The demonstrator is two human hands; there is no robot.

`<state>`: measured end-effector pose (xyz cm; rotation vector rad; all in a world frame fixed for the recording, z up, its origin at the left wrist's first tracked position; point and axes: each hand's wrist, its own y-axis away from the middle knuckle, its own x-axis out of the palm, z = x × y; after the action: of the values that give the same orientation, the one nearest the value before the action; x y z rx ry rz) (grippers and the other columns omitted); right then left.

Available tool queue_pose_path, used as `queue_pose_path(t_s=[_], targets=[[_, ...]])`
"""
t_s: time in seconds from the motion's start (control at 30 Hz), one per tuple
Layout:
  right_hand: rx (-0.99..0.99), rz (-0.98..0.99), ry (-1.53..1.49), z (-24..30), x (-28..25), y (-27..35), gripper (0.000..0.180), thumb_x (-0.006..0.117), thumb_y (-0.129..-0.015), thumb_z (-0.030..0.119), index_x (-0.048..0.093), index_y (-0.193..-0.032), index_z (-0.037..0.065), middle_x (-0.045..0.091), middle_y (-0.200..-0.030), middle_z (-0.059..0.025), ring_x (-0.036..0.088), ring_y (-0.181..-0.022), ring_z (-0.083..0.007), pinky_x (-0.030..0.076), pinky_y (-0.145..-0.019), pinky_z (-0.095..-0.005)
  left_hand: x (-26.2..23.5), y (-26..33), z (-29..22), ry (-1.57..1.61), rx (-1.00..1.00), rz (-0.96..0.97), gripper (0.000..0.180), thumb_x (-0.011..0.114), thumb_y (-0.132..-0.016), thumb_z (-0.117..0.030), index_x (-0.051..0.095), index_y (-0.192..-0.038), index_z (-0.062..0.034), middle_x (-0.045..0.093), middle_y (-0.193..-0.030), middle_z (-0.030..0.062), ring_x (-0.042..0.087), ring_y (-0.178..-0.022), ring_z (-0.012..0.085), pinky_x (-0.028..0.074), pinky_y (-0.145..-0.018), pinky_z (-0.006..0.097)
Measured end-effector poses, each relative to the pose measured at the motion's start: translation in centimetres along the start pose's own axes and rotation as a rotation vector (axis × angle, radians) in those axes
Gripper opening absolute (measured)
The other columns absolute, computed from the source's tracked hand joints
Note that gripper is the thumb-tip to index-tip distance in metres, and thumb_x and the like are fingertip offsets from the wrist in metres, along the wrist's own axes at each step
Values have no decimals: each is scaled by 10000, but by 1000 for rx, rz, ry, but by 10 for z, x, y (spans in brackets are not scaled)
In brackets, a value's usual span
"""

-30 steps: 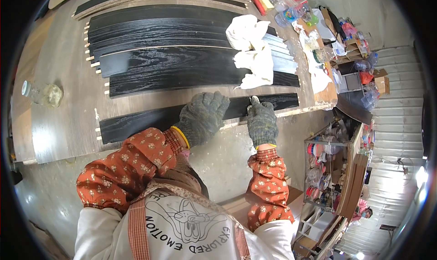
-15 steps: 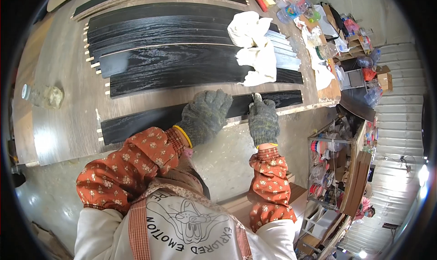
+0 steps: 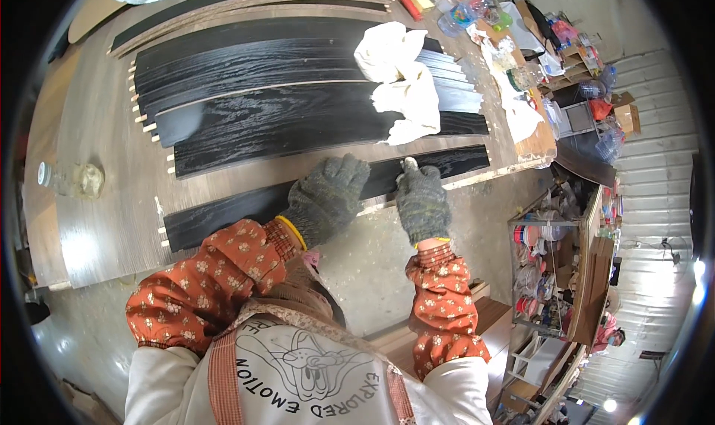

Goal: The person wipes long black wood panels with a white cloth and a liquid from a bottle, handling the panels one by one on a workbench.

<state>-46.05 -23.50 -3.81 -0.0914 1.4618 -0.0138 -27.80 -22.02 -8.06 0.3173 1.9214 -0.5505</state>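
A long narrow black board (image 3: pixel 246 202) lies along the near edge of the worktable, short pale dowels poking from its left end. My left hand (image 3: pixel 326 200), in a dark grey knit glove, rests on the middle of this board with its fingers laid over it. Farther right, my right hand (image 3: pixel 423 203), gloved the same way, is closed at the board. Something pale shows at its fingertips, too small to name. Beyond lie several wider black boards (image 3: pixel 275 116) with dowels at their left ends. A crumpled white cloth (image 3: pixel 410 101) drapes over their right part.
A capped clear jar (image 3: pixel 71 178) lies at the table's left. More dark boards (image 3: pixel 253 2) stand at the far side. Bottles (image 3: pixel 458 19) and scraps clutter the far right corner. Shelving with spools (image 3: pixel 529 261) stands right of the table; a person (image 3: pixel 607 336) is in the distance.
The view has shifted slightly, so the table sits a little lower and left. My right hand has turned somewhat along the board; my left stays on it.
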Motion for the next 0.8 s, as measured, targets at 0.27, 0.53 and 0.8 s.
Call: queue_pose_path(t_s=[0.27,0.53,0.8], targets=[[112,-166,-140,-59,12,-15,301,568,-865,245,610,-1143,138,556,-1062,-195,607,-875,-378,498,-771,-464,0,6,5,-76,46,-49,656,627,-836,-363,410,-1367,-42,445,-1337,183,464,-1189,334,381,-1003,466],[76,-140,68,-106,9,-37,257,528,-916,258,643,-1066,85,566,-1049,-214,594,-918,-401,493,-787,-468,-4,9,0,-59,-13,78,681,566,-866,-410,341,-1419,-82,400,-1403,144,436,-1222,337,360,-1020,474],[122,-16,69,-111,1,-43,290,581,-874,283,643,-1116,137,589,-1002,-203,590,-906,-385,486,-807,-464,-4,5,1,-91,-3,45,644,583,-853,-408,411,-1381,-82,442,-1366,145,442,-1215,339,362,-1030,479]])
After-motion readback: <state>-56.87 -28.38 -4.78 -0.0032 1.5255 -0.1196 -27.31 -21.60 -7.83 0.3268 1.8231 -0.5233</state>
